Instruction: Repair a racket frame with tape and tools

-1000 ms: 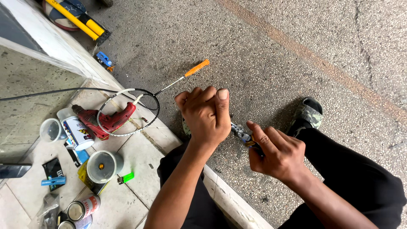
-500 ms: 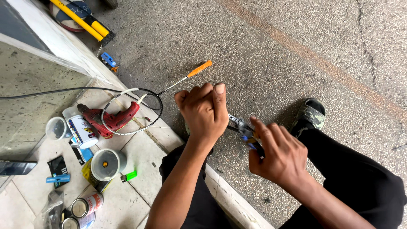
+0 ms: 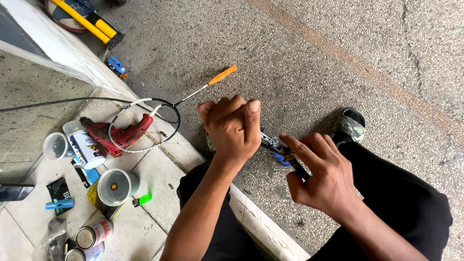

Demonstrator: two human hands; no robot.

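My left hand [image 3: 233,126] is closed in a fist above my lap, thumb up; what it grips is hidden. My right hand [image 3: 319,174] is shut on the handles of a pair of pliers [image 3: 276,145] with blue grips, whose metal jaws point toward the left fist. A badminton racket [image 3: 145,126] with a black-and-white frame and orange handle [image 3: 223,75] lies on the tiled ledge and the grey floor, to the left of my hands. My legs in black trousers and a patterned shoe [image 3: 349,126] show below.
A red power drill [image 3: 116,134] lies inside the racket frame. Cans [image 3: 92,236], a plastic cup [image 3: 56,145], a tape roll [image 3: 114,187], a green lighter [image 3: 142,198] and small packets sit on the tiles. A yellow-and-black tool [image 3: 89,21] lies far left on the speckled floor.
Both hands have shifted slightly; the left fist turned with its thumb raised, and the right hand's grip on the pliers moved a little. The view drifted slightly.
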